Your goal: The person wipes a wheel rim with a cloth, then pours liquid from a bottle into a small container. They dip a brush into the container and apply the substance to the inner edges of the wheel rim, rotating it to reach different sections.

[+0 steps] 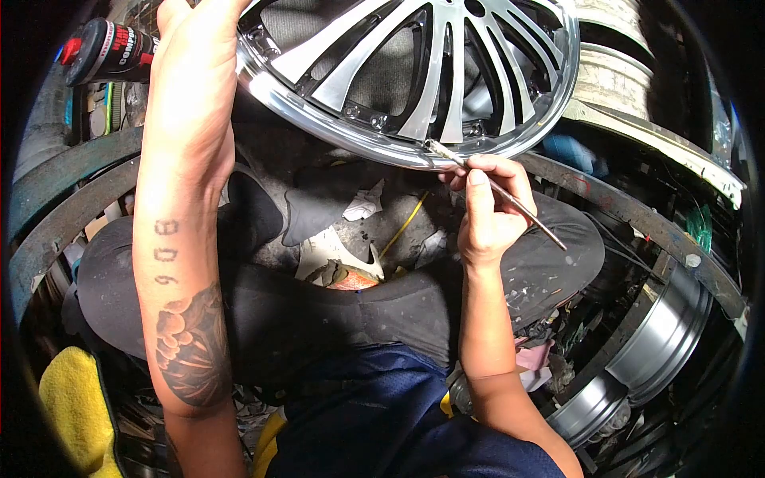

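A polished alloy wheel rim with many spokes lies tilted in front of me, above my crossed legs. My right hand pinches a thin metal-handled brush, whose tip touches the rim's lower lip. My left hand reaches up along the rim's left edge; its fingers are cut off by the frame's top, so what they grip is hidden. My left forearm bears tattoos.
A black bottle with a red cap lies at upper left. A second bare rim rests at lower right, old tyres curve around me, a yellow cloth sits lower left, and crumpled paper litters the floor.
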`<state>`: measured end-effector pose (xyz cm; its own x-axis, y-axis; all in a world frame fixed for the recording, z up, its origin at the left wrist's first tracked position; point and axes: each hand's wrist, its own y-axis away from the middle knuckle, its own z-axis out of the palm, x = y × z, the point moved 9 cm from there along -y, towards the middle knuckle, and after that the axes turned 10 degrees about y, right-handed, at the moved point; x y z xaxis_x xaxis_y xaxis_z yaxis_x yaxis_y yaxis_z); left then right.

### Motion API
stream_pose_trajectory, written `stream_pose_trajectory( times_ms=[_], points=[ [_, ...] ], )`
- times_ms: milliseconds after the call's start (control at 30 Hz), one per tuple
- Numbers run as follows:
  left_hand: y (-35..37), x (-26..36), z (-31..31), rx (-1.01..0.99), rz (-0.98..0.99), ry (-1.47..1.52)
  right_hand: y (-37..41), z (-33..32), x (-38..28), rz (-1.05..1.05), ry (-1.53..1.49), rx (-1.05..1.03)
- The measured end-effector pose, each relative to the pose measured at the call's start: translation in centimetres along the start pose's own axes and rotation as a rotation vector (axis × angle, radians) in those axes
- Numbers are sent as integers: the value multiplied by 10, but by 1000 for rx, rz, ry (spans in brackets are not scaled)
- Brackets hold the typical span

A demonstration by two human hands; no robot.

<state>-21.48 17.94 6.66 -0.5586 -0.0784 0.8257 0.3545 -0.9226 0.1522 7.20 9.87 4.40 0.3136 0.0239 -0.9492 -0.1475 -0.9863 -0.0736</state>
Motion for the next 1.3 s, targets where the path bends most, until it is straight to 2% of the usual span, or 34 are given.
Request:
stream_pose_trajectory(
  times_ms=[333, 533, 800, 967, 1067, 1100, 1167, 1200, 1267, 1300],
  points=[
    [1, -1, 0, 6, -9, -13, 0, 0, 0, -8, -19, 3],
    [1, 0, 0, 82, -1, -93, -1, -3, 1, -10, -15, 4],
    [1, 1, 0, 0, 1, -28, -1, -4, 1, -11, -23, 3],
    [1, 0, 1, 11, 8, -49, -4, -6, 3, 25, -142, -18],
    [-14, -8, -24, 35, 7, -265, -9, -12, -1, -7, -283, 13],
    [-19, -9, -31, 62, 7, -383, -10, -15, -8, -67, -187, 55],
    [-21, -12, -33, 43, 9, -357, -12, -16, -27, -167, 97, 134],
    [-22, -12, -32, 33, 9, -343, -14, -14, -26, -207, 152, 136],
    [-22, -13, -31, 30, -19, -352, -21, -2, -39, -359, 513, 106],
    [-21, -14, -31, 35, -37, -347, -23, 1, -35, -376, 554, 132]
  ],
)
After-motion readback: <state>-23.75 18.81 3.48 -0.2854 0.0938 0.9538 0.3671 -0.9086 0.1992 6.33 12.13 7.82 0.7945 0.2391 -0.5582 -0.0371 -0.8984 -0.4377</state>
